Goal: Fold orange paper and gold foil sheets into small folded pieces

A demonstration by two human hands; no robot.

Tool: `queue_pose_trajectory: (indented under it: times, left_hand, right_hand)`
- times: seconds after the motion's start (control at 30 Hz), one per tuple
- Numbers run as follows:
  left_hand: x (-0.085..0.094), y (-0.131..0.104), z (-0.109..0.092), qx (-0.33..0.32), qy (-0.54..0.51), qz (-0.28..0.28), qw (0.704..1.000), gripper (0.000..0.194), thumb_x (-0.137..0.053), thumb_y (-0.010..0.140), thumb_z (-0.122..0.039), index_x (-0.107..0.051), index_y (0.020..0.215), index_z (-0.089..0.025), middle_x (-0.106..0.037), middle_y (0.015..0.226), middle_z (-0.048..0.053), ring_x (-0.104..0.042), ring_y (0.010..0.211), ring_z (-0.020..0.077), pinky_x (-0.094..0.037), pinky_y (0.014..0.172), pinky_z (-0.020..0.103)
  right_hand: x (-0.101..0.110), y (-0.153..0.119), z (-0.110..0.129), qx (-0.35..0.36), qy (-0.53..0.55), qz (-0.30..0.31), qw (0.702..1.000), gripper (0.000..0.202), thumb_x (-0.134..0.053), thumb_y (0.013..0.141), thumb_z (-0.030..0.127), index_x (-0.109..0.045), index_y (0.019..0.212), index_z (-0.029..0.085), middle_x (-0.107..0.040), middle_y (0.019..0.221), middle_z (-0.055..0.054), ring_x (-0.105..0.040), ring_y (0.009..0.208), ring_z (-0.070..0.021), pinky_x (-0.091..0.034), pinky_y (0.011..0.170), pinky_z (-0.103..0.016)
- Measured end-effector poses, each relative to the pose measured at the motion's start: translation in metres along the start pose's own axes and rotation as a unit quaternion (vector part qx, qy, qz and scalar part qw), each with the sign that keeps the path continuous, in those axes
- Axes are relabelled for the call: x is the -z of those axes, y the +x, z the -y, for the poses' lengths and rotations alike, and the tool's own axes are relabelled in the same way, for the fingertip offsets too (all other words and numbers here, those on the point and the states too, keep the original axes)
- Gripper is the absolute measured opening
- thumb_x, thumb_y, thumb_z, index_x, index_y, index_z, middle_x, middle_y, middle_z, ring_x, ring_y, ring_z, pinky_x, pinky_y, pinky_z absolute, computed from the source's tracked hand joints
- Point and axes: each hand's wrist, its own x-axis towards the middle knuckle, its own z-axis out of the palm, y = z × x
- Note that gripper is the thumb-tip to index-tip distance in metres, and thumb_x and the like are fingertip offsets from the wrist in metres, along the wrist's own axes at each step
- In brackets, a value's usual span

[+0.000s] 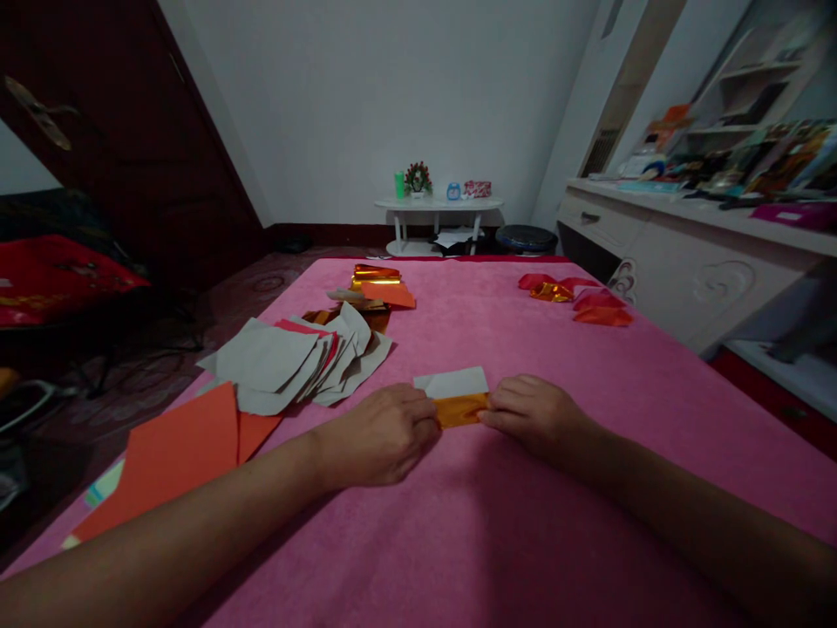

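Observation:
A small sheet of gold foil paper (461,409) with a greyish-white back lies near the middle of the pink cloth. Its near part is folded over, gold side up, and the pale strip shows beyond the fold. My left hand (391,433) is closed on the sheet's left end, fingers curled. At the right end my right hand (540,413) pinches the gold part between thumb and fingers. A fanned pile of pale-backed paper sheets (268,356) lies to the left of my hands, with orange paper (187,440) nearer to me.
Gold foil (376,276) lies at the far left of the pink-covered table (458,323). Red and gold folded pieces (598,307) sit at the far right. Beyond stand a small white table (439,205) and, rightward, a cluttered white dresser (693,218).

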Motion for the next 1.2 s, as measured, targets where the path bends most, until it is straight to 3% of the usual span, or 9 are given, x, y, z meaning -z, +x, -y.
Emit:
queue_pose_trajectory:
  times: [0.23,0.37,0.43,0.5,0.6,0.7,0.9,1.07,1.2]
  left_hand:
    - [-0.002,0.005,-0.017,0.091,-0.008,0.020,0.996,0.051,-0.034,0.091,-0.054,-0.055,0.120,-0.019,-0.057,0.095,0.007,-0.050,0.083,0.0219,-0.040,0.073,0.037]
    - [-0.004,0.006,-0.019,0.105,0.011,0.018,0.994,0.049,-0.036,0.090,-0.055,-0.056,0.119,-0.021,-0.056,0.098,0.007,-0.049,0.084,0.0220,-0.037,0.073,0.037]
    - [-0.005,0.006,-0.020,0.106,0.010,0.018,0.994,0.047,-0.036,0.091,-0.054,-0.058,0.115,-0.020,-0.056,0.100,0.008,-0.048,0.084,0.0220,-0.035,0.071,0.037]
    - [-0.007,0.005,-0.020,0.113,0.001,0.022,0.993,0.044,-0.034,0.092,-0.051,-0.062,0.104,-0.019,-0.056,0.101,0.007,-0.049,0.085,0.0221,-0.035,0.070,0.038]
    - [-0.010,0.002,-0.021,0.125,-0.015,0.019,0.992,0.044,-0.032,0.094,-0.049,-0.064,0.095,-0.018,-0.056,0.102,0.007,-0.049,0.088,0.0222,-0.035,0.072,0.038]
    - [-0.011,0.000,-0.024,0.129,-0.018,0.011,0.991,0.045,-0.033,0.093,-0.051,-0.063,0.101,-0.018,-0.056,0.103,0.008,-0.048,0.089,0.0227,-0.035,0.073,0.038]
    - [-0.004,-0.008,-0.026,0.130,0.003,0.024,0.991,0.050,-0.035,0.092,-0.052,-0.055,0.121,-0.016,-0.058,0.103,0.008,-0.049,0.092,0.0239,-0.035,0.074,0.039]
    - [0.006,-0.013,-0.029,0.144,0.041,0.038,0.988,0.043,-0.044,0.089,-0.051,-0.062,0.102,-0.014,-0.060,0.098,0.008,-0.052,0.089,0.0245,-0.036,0.073,0.041]
    - [0.014,0.006,-0.043,0.163,0.043,-0.002,0.986,0.041,-0.051,0.085,-0.052,-0.065,0.090,-0.014,-0.062,0.100,0.011,-0.054,0.094,0.0285,-0.039,0.081,0.045]
  right_hand:
    - [0.014,0.005,0.024,-0.127,0.013,0.095,0.987,0.015,-0.051,0.085,0.013,-0.064,0.079,0.017,-0.060,0.080,-0.005,-0.049,0.076,-0.0197,-0.040,0.073,-0.035]
    - [0.023,0.019,0.056,-0.224,0.025,0.060,0.972,0.023,-0.053,0.076,0.012,-0.065,0.096,0.011,-0.062,0.107,-0.016,-0.054,0.098,-0.0290,-0.042,0.090,-0.047]
    - [0.021,0.029,0.076,-0.236,0.057,0.023,0.970,0.044,-0.048,0.081,0.017,-0.052,0.123,0.003,-0.051,0.129,-0.024,-0.047,0.118,-0.0336,-0.040,0.098,-0.051]
    - [0.015,0.038,0.094,-0.249,0.114,0.030,0.961,0.062,-0.046,0.086,0.025,-0.028,0.141,0.002,-0.042,0.139,-0.025,-0.040,0.130,-0.0319,-0.042,0.100,-0.049]
    - [0.003,0.044,0.111,-0.292,0.154,0.046,0.943,0.082,-0.053,0.084,0.035,-0.010,0.146,0.001,-0.031,0.146,-0.027,-0.032,0.135,-0.0320,-0.042,0.102,-0.049]
    - [-0.002,0.036,0.112,-0.280,0.133,0.081,0.947,0.086,-0.056,0.082,0.046,-0.021,0.142,-0.005,-0.025,0.147,-0.031,-0.026,0.136,-0.0375,-0.037,0.104,-0.055]
    - [0.008,-0.001,0.089,-0.267,0.066,0.092,0.957,0.079,-0.053,0.082,0.052,-0.037,0.138,-0.001,-0.035,0.143,-0.029,-0.032,0.134,-0.0370,-0.036,0.104,-0.056]
    - [0.008,-0.018,0.082,-0.270,0.012,0.061,0.961,0.069,-0.056,0.081,0.040,-0.040,0.137,0.003,-0.042,0.140,-0.025,-0.038,0.131,-0.0348,-0.036,0.104,-0.057]
    - [0.006,-0.015,0.083,-0.258,0.008,0.029,0.966,0.067,-0.055,0.083,0.043,-0.043,0.134,0.002,-0.045,0.138,-0.026,-0.038,0.131,-0.0350,-0.035,0.104,-0.058]
